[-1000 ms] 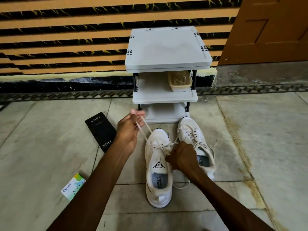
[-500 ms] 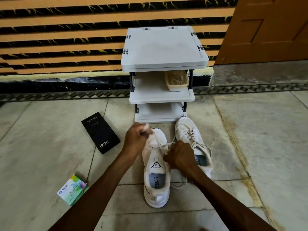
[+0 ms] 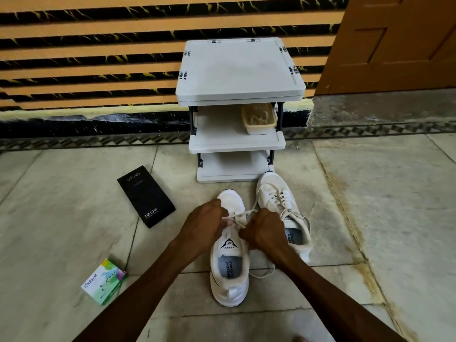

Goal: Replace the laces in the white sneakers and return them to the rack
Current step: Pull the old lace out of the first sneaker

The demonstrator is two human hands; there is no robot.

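**Head view.** Two white sneakers are seen on the floor (image 3: 370,218), toes toward the rack (image 3: 237,70). The near sneaker (image 3: 229,280) lies between the forearms. The far sneaker (image 3: 278,193) is set just beside it on the right, its toe close to the rack's bottom shelf, and is laced through several rows. Neither is on the rack.

Left hand (image 3: 204,225): grip closed, fingers curled on the lace (image 3: 243,214) at the upper eyelets of the near sneaker.
Right hand (image 3: 265,230): grip clenched in a fist on the other strand, which is drawn taut across the tongue.
The eyelet being worked is hidden by the knuckles.

A loose tail (image 3: 261,274) is noted on the floor at the near sneaker's right side, below the right wrist.

Also recorded: a basket (image 3: 259,119) on the middle shelf, contents unclear. A black box (image 3: 145,196) and a green box (image 3: 104,281) lie on the floor to the left, apart from the sneakers.

Risks, as judged:
- Uneven ends could be left if one strand is pulled harder than the other.
- A row could be skipped or crossed wrongly, since the eyelets are covered by both hands.
- A strand could be drawn back out of its eyelet if either grip slips under tension.
- The loose tail could be trapped under the wrist or sole and snagged when the sneaker is lifted.
- The far sneaker could be knocked askew by the right forearm, which passes just beside it.
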